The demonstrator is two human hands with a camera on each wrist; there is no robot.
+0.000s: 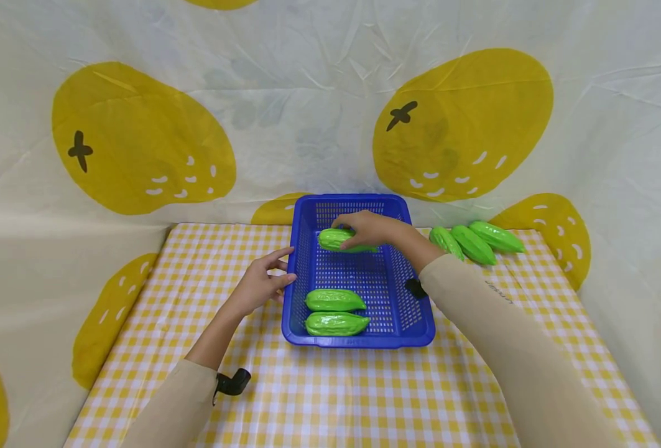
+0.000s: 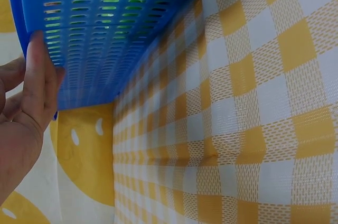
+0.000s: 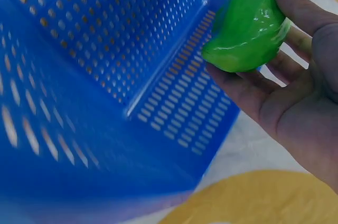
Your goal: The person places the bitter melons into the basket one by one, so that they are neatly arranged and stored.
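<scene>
Inside the blue plastic basket (image 1: 358, 341), my right hand (image 1: 368, 228) grips a shiny, ridged green bitter melon (image 1: 332, 239) over the far end. The right wrist view shows the thumb on one side of this bitter melon (image 3: 248, 28) and the fingers on the other. Two more bitter melons, an upper one (image 1: 336, 300) and a lower one (image 1: 337, 323), lie side by side at the basket's near end. My left hand (image 1: 260, 283) touches the basket's left rim with extended fingers; in the left wrist view its fingers (image 2: 36, 71) rest against the slotted side wall.
Several things surround the basket: three bitter melons (image 1: 474, 244) lie on the table to its right, near the back edge. A yellow-and-white checked cloth (image 1: 330, 398) covers the table. Behind it hangs a pale curtain (image 1: 308, 137) with yellow fruit prints.
</scene>
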